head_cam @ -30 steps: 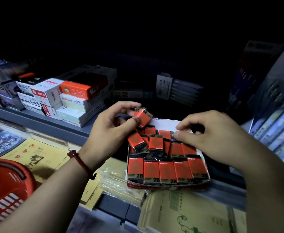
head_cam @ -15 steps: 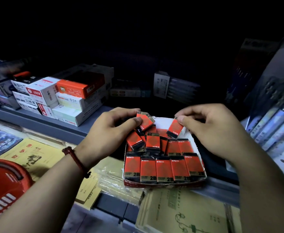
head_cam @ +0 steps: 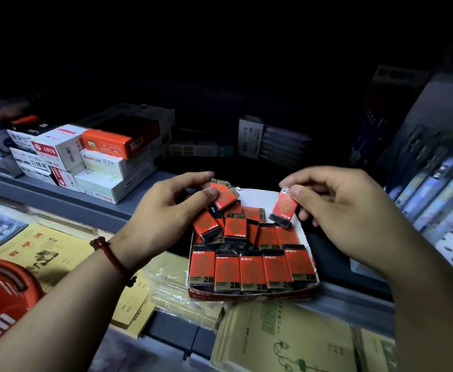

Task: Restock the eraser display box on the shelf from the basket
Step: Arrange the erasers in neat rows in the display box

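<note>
Right hand (head_cam: 348, 210) has raised its eraser (head_cam: 284, 208) above the rear corner of the box (head_cam: 247, 295), grip pinched on it; left hand (head_cam: 166, 210) pinches a second eraser (head_cam: 224, 196) over the back-left; box sits on the shelf (head_cam: 354, 296) edge; each is best seated flat, label forward, matching the front row (head_cam: 252, 272).

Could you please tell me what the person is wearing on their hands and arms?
The left hand and right hand are ungloved and the forearms sleeveless in view. A red braided cord bracelet circles the left wrist; the right wrist wears nothing.
</note>
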Tool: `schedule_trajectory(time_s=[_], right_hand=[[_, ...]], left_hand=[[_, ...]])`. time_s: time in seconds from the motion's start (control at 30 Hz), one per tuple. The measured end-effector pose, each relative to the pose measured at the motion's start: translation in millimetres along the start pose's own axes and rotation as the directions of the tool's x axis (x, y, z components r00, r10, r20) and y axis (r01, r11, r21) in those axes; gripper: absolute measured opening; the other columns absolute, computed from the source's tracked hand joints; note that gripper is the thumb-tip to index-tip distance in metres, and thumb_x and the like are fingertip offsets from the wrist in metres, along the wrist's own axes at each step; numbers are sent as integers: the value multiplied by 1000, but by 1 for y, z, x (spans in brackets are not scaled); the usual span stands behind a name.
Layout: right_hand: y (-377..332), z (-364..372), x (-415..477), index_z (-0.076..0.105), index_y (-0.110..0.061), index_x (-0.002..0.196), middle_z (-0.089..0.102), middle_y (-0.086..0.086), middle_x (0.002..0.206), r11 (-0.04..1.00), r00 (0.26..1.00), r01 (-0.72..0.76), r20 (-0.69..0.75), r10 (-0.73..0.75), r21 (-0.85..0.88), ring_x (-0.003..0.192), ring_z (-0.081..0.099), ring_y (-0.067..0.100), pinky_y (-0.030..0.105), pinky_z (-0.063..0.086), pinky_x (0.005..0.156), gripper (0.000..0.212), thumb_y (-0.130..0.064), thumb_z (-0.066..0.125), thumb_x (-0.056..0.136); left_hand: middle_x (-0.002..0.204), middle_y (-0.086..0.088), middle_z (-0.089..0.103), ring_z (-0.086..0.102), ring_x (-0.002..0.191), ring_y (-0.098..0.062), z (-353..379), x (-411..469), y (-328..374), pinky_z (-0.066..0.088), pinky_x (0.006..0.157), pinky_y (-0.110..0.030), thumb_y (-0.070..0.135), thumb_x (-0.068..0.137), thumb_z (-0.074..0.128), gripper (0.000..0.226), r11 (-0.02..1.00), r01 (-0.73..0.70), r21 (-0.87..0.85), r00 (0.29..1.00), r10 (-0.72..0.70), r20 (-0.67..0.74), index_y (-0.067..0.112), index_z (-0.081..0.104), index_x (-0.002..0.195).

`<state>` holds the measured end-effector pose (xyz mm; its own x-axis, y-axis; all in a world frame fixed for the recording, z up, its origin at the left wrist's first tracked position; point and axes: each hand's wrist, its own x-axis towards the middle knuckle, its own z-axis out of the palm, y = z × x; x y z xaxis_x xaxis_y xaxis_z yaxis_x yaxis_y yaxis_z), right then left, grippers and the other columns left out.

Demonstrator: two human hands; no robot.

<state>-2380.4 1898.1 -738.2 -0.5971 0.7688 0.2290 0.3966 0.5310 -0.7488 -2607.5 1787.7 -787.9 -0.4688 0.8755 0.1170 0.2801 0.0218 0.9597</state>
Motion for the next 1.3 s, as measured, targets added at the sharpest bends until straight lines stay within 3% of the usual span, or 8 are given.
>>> schedule_trajectory(time_s=[0.17,0.37,0.5,0.73,0.87,0.93,1.1,1.3], right_hand=[[-3,-4,-6,72,-36,101,69,-20,77,997,997,3,81,3,-82,67,65,-2,22,47,69,21,-20,57,102],[-5,-4,-9,71,-43,106,72,5,76,1000,997,-16,80,15,14,68,70,32,53,58,71,38,-9,60,93],[-6,-4,-7,73,-25,88,70,8,78,993,998,-53,30,50,110,64,73,12,30,57,63,15,-12,69,93],[-1,-1,-3,61,-20,85,76,1,72,991,993,-106,-42,109,84,72,75,16,52,59,82,9,-19,69,89],[-5,2,-1,66,-17,106,66,17,83,993,998,-60,-30,63,97,61,61,21,43,54,66,18,-14,52,96],[-5,2,-1,73,-28,109,67,2,68,993,998,-65,-19,67,100,59,47,22,35,41,56,31,-13,47,99],[-5,6,-1,74,-31,103,72,13,97,976,997,-82,8,82,204,90,66,46,61,58,83,23,-13,61,97],[0,7,0,68,-26,95,70,-2,80,995,996,-91,26,90,30,67,64,18,37,53,67,9,-17,68,94]], left_hand=[[106,5,78,75,96,-20,1,-1,0,56,88,-37,28,95,66,30,1000,3,-7,1000,-3,-1,26,70,125],[105,3,78,75,95,-21,0,-2,-1,56,88,-40,29,96,66,27,1000,-3,17,1000,3,-4,28,71,123],[106,3,78,75,91,-17,1,-1,-2,54,85,-37,30,95,67,27,1000,-2,-2,1000,2,-3,28,72,122],[106,-1,78,75,94,-23,2,0,-2,55,86,-39,27,95,65,24,1000,-14,-16,1000,14,3,25,73,118],[106,-2,78,75,98,-28,2,-1,-1,55,90,-44,27,96,65,23,1000,-19,-6,1000,19,3,23,73,117],[105,-1,78,75,94,-25,2,-1,-1,55,87,-43,27,96,65,23,1000,-14,-6,1000,14,4,24,73,117],[105,1,78,75,98,-26,1,-2,1,55,88,-41,27,96,64,24,1000,-23,5,1000,23,12,23,72,119],[105,3,78,75,96,-22,0,-2,2,55,86,-36,27,96,64,24,1000,-22,11,1000,22,18,23,72,119]])
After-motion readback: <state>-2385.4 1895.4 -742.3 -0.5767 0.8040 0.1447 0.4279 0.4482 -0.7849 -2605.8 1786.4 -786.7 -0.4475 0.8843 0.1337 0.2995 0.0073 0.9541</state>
